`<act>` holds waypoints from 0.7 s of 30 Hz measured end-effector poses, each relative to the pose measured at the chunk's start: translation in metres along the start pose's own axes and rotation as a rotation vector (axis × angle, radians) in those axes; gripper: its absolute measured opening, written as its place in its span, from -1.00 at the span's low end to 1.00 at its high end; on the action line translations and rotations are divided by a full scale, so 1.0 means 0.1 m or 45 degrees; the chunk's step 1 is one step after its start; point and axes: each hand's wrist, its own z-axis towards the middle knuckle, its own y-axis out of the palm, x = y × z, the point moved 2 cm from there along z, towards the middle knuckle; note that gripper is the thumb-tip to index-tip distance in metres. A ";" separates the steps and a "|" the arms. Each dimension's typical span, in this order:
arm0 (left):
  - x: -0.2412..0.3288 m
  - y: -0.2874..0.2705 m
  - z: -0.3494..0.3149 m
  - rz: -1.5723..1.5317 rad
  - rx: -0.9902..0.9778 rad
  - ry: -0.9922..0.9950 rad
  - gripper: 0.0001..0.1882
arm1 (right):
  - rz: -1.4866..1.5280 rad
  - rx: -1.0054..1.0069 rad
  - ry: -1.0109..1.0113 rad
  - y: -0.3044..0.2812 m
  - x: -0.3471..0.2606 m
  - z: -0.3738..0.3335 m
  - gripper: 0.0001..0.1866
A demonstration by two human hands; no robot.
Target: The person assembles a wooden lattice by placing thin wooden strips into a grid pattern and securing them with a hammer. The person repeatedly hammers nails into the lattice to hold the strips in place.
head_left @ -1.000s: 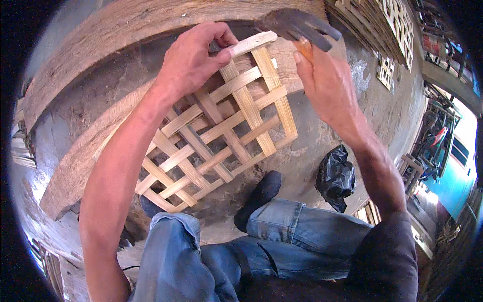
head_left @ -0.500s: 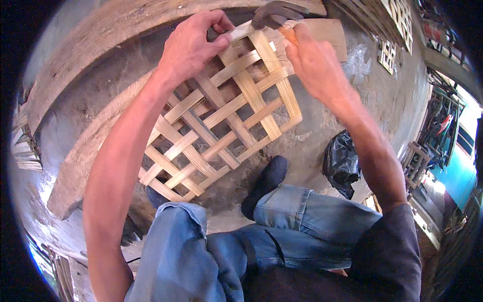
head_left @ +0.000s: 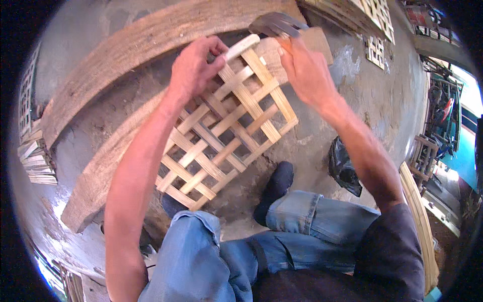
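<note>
A panel of woven pale wooden slats (head_left: pixel 246 99) slants across the space in front of my knees, with square gaps between the slats. My left hand (head_left: pixel 193 70) is closed at the panel's far edge, fingers and thumb pinching a short wooden strip (head_left: pixel 242 47) that lies along that edge. In my right hand (head_left: pixel 309 70) is a claw hammer (head_left: pixel 275 24), gripped by its orange handle close to the dark metal head. The hammer head is just beyond the strip's right end, apart from it. Whether a nail is between my left fingers I cannot tell.
Two long wooden planks (head_left: pixel 151 40) (head_left: pixel 108 168) lie on the floor, one beyond the panel and one partly under it. A black plastic bag (head_left: pixel 344 166) sits right of my feet. Stacked slats (head_left: pixel 37 163) lie at far left; more lattice pieces (head_left: pixel 375 53) are at far right.
The hammer head has come away from the strip's end, where it was touching or very near. My left hand keeps its pinch on the strip. The whole view has shifted slightly.
</note>
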 end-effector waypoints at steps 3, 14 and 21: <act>0.14 0.03 -0.02 0.014 0.000 -0.023 -0.78 | -0.052 0.000 0.032 0.11 0.16 -0.16 -0.72; 0.17 -0.02 0.03 -0.017 -0.055 -0.112 -0.63 | -0.124 0.396 0.370 0.32 0.69 -0.29 -0.74; 0.19 -0.06 0.04 -0.136 -0.128 -0.169 -0.63 | -0.320 0.559 0.324 0.48 0.46 -0.37 -0.68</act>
